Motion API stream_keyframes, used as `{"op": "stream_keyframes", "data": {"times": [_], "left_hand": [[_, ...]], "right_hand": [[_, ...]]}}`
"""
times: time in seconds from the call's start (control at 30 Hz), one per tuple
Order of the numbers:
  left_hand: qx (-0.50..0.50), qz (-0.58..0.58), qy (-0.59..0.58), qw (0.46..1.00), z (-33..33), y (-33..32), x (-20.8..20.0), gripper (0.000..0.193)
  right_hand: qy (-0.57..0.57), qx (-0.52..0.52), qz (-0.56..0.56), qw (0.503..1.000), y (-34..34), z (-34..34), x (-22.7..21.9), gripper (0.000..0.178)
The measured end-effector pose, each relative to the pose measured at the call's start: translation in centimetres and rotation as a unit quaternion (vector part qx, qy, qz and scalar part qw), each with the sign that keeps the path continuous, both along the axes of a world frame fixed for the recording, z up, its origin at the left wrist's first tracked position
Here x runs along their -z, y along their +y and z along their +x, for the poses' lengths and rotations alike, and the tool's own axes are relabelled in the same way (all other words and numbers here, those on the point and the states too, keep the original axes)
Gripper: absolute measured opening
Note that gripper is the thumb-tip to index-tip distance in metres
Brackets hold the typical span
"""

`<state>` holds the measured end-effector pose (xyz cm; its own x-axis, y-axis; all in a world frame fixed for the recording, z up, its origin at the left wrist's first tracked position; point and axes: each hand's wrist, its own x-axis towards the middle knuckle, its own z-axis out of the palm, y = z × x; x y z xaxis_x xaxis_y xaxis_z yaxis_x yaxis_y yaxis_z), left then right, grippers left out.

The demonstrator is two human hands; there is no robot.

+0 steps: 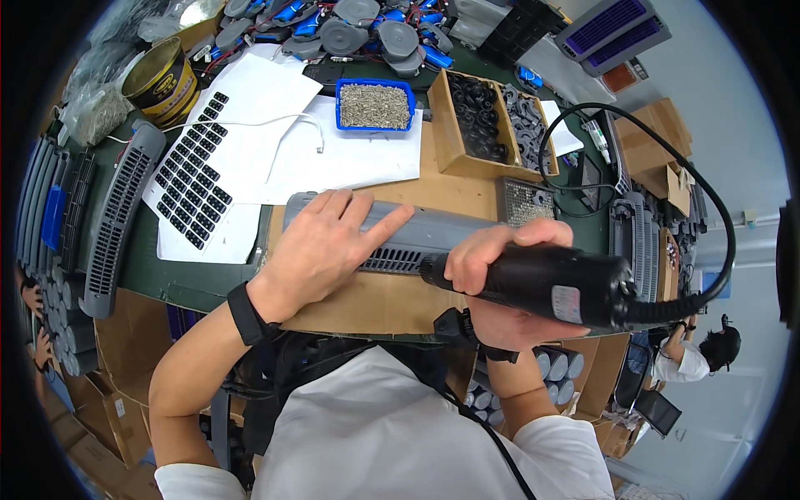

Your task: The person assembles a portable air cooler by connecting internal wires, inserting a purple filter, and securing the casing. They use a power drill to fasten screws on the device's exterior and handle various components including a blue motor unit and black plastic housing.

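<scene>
Housing of long slotted grey plastic [446,227] lay on brown cardboard [375,307] under the flatly spread left hand [319,243]; the right hand [510,323] curled round a black cylindrical corded tool [542,279]. Weak left-hand pressure could have let the housing skid.

I see the left hand [308,250] lying palm down, fingers spread, across the grey slotted casing [437,223], which rests on brown cardboard [367,306]. The right hand [477,257] grips a black corded tool [533,279]; its nose sits over the casing's slotted side, though I cannot tell whether they touch. Beyond, I make out a blue tray [375,129] of small pieces [375,106] and a divided wooden box [477,167].
</scene>
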<state>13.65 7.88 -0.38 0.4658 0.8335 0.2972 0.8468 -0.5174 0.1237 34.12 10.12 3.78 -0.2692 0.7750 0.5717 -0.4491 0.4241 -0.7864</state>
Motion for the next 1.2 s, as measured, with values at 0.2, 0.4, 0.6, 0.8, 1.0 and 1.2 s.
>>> {"op": "stream_keyframes", "data": {"times": [0.2,0.4,0.6,0.8,1.0,1.2], "left_hand": [[0.003,-0.01,0.004,1.0,-0.1,0.4,0.3,0.097],[-0.01,0.028,0.034,0.999,0.1,0.1,1.2,0.066],[-0.019,0.033,0.023,0.999,0.1,-0.1,1.0,0.063],[0.008,-0.036,-0.142,0.989,-2.8,-1.0,-2.1,0.095],[-0.021,-0.052,-0.146,0.988,-6.8,-2.2,0.2,0.096],[0.019,-0.023,-0.165,0.986,-6.9,-1.8,1.2,0.091]], "right_hand": [[-0.068,0.007,-0.112,0.991,-0.6,-0.3,-0.8,0.087],[-0.132,-0.022,-0.108,0.985,-1.1,-0.3,-1.1,0.076],[-0.133,-0.002,-0.101,0.986,-1.3,-0.6,-1.2,0.078],[-0.016,-0.049,-0.069,0.996,-1.1,-0.8,-3.2,0.073],[0.069,-0.138,-0.01,0.988,-0.7,-6.3,-3.7,0.087],[-0.012,-0.136,-0.008,0.991,-0.5,-9.5,-1.2,0.085]]}}
